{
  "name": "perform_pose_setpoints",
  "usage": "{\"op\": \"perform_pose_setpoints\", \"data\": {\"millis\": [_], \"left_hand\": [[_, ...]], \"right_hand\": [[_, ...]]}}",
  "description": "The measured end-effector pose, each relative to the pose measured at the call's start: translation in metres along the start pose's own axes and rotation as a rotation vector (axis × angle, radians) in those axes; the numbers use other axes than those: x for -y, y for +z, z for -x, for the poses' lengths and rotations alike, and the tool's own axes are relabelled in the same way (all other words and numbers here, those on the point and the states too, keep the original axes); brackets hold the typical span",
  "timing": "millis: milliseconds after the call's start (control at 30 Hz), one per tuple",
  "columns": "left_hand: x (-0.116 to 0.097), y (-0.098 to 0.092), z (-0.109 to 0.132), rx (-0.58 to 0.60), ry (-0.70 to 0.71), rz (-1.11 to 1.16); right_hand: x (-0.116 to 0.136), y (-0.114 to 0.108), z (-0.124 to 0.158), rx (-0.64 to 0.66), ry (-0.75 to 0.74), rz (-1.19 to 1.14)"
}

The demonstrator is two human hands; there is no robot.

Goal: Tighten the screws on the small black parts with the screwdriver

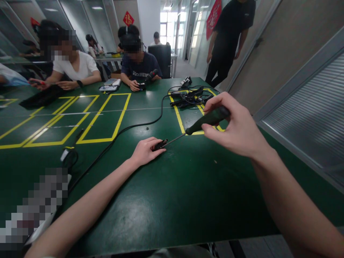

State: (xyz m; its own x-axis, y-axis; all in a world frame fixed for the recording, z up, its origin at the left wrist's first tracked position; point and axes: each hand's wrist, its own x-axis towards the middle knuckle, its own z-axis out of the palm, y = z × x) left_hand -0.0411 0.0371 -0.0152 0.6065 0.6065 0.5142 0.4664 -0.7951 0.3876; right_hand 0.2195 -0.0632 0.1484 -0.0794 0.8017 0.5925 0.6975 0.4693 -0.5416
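A screwdriver [208,120] with a dark handle and thin metal shaft is gripped by its handle in my right hand [239,127]. Its shaft slants down to the left, and the tip meets the end of a small black part [160,144]. That part is pinched between the thumb and fingers of my left hand [146,150], which rests on the green table [188,193]. My fingers cover much of the part, so I cannot tell its exact kind.
Black cables and parts [192,96] lie heaped inside a yellow taped rectangle. A long black cable [134,125] crosses the table to the left, near a small cable bundle [70,156]. Across the table sit co-workers [141,64]; another person [232,32] stands at the right.
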Motion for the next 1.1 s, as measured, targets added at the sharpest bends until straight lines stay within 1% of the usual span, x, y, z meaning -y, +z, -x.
{"op": "perform_pose_setpoints", "data": {"millis": [100, 233, 333, 667, 867, 1100], "left_hand": [[0.0, 0.001, 0.0, -0.002, -0.001, -0.002], [0.001, 0.002, 0.0, -0.006, -0.013, 0.008], [0.001, 0.002, -0.001, -0.005, -0.038, 0.034], [0.001, -0.001, -0.003, 0.019, -0.117, 0.129], [-0.004, -0.004, -0.004, 0.029, -0.144, 0.187], [-0.005, -0.006, -0.005, 0.056, -0.207, 0.226]], "right_hand": [[0.002, 0.005, 0.001, -0.031, -0.015, -0.031], [0.002, 0.011, 0.001, -0.12, 0.036, 0.025], [0.001, 0.012, 0.002, -0.154, 0.024, 0.039], [0.003, 0.012, 0.002, -0.165, 0.002, 0.047], [0.008, 0.013, 0.003, -0.187, -0.028, 0.049], [0.002, 0.016, 0.004, -0.209, -0.037, 0.067]]}}
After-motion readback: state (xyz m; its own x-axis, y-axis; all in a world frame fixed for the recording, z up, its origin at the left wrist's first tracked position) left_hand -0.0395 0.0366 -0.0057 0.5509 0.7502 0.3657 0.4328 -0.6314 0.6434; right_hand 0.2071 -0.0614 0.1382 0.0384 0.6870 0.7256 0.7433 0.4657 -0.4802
